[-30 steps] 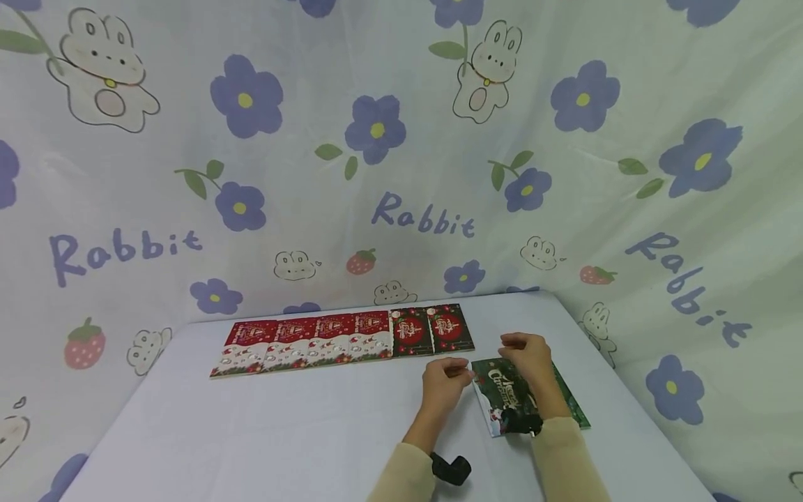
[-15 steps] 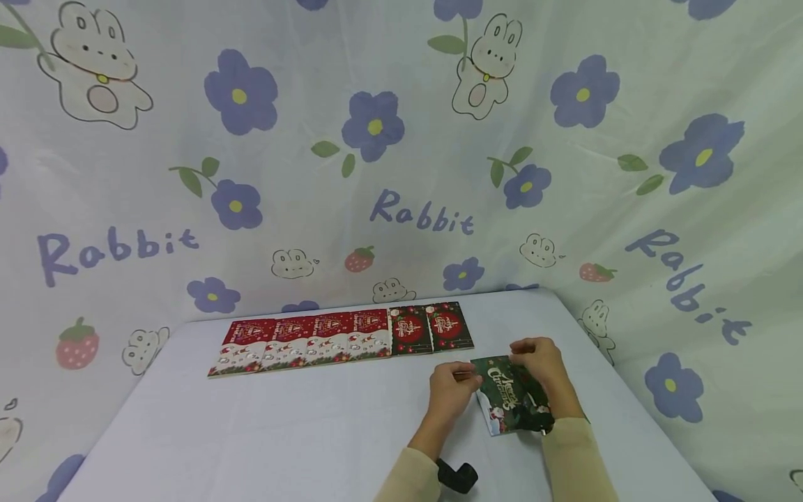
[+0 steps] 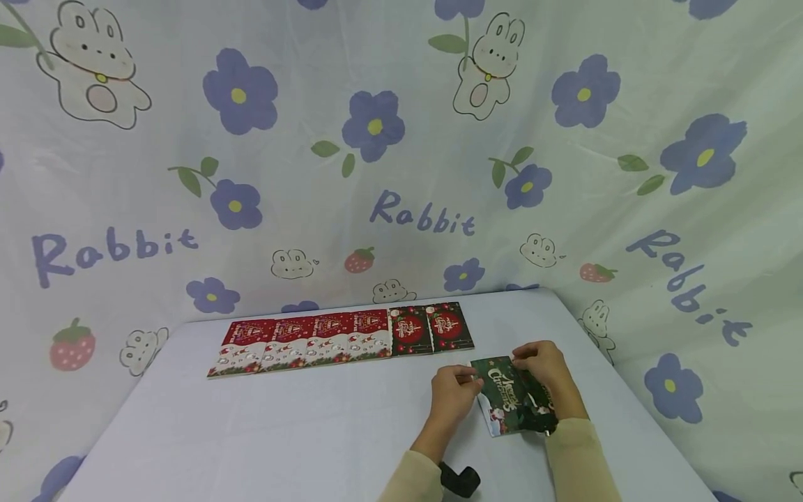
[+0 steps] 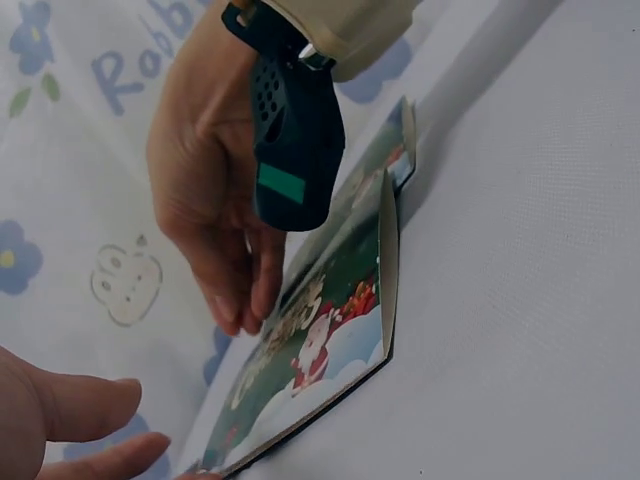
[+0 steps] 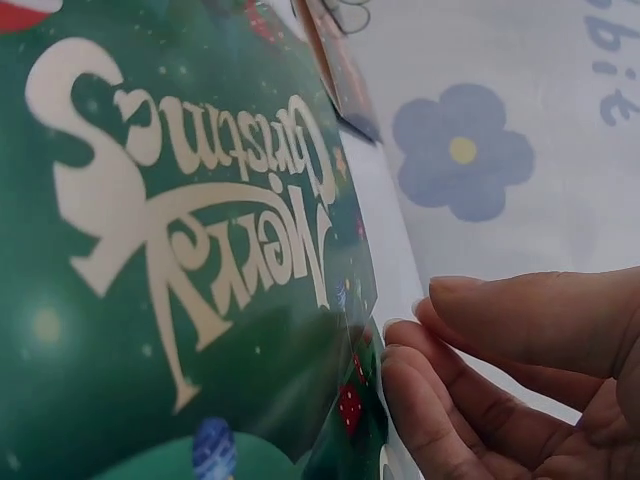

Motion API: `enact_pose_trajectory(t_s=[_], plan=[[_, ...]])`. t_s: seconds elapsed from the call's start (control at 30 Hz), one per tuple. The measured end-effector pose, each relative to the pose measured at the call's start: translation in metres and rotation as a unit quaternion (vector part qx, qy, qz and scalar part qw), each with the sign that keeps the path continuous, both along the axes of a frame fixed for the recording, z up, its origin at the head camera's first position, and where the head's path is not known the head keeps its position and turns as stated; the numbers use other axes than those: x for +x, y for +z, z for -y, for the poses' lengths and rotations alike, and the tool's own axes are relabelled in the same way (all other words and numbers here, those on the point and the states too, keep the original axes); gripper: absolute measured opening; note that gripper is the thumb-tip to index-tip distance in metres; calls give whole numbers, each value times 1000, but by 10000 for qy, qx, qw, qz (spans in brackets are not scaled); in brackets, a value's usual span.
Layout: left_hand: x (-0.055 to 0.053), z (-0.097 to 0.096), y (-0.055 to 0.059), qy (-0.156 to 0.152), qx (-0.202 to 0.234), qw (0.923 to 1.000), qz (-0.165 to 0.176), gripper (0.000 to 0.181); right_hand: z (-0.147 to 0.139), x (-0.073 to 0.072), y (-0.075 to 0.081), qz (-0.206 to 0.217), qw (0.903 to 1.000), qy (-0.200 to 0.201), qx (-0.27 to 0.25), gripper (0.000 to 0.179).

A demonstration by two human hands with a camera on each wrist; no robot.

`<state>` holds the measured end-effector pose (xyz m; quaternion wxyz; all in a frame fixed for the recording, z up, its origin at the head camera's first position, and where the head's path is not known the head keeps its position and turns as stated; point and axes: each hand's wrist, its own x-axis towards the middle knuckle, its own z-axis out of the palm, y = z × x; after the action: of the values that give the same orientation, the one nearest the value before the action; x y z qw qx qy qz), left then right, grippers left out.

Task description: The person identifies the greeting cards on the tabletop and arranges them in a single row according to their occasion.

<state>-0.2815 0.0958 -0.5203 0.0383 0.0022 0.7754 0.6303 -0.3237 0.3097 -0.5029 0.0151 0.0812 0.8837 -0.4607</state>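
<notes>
A green "Merry Christmas" greeting card lies on the right part of the table, with a second green card beside it, partly hidden by my right arm. My left hand has its fingertips at the first card's left edge. In the left wrist view, that hand's thumb and finger stand apart, and the near card shows a folded, slightly gaping side. My right hand is at the far edge where the two cards meet. The right wrist view shows its loosely bent fingers beside the card.
Along the back of the table runs a row of several red-and-white Christmas cards, ending in two dark cards with red circles. A white cloth covers the table. Behind it hangs a rabbit-and-flower curtain.
My left hand has moved right to the green card's left edge. My right hand has drawn back rightward off the first card, uncovering more of it.
</notes>
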Motion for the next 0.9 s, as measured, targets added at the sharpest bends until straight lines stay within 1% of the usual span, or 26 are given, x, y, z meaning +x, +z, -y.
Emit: enact_pose_trajectory(t_s=[0.1,0.23,0.43,0.57,0.9], plan=[[-1,1,0,26,-33,10000,11,15,-1,0,-1,25,10000,35,9,22],[-2,2,-1,-12,-23,10000,22,14,-2,0,-2,21,10000,76,13,21],[-3,4,-1,-121,50,9998,155,17,-1,0,-3,109,9999,104,-7,21],[-3,5,0,-141,75,9996,231,18,0,-1,-4,203,9997,95,-55,21],[-5,6,-1,-188,266,9991,256,18,2,-3,-7,164,9997,126,87,18]])
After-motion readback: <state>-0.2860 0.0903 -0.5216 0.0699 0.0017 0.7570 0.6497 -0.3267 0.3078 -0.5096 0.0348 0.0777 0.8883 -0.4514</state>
